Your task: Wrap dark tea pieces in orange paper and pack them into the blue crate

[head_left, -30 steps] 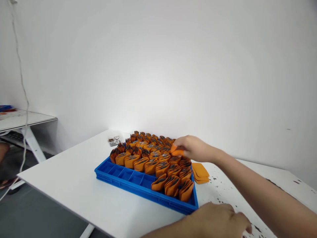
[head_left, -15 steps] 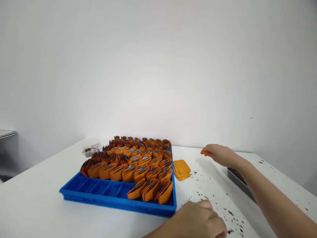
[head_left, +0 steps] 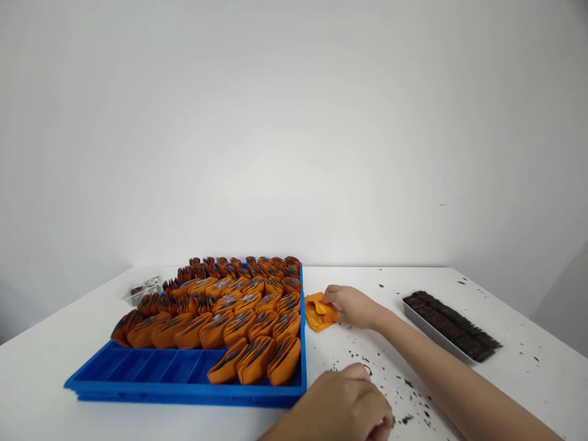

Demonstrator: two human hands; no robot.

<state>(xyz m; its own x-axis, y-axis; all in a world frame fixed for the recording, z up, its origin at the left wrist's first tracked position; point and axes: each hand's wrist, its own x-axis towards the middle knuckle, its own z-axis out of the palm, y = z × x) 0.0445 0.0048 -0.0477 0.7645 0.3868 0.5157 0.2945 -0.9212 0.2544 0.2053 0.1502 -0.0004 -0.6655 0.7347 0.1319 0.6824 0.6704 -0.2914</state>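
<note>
The right hand (head_left: 350, 304) pinches an orange piece (head_left: 327, 310) beside the blue tray (head_left: 184, 393); the left hand's (head_left: 342, 403) grip cannot be told.

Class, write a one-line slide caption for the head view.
A person's right grip touches thin orange pieces beside a blue plastic compartment tray holding folded orange-and-black bundles.

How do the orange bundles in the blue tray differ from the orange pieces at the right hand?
The orange bundles sit in the blue tray; the orange pieces are beside it. The bundles show dark grey between layers; the pieces show only orange. The right hand touches the pieces, but not the bundles. Both are orange.
</note>
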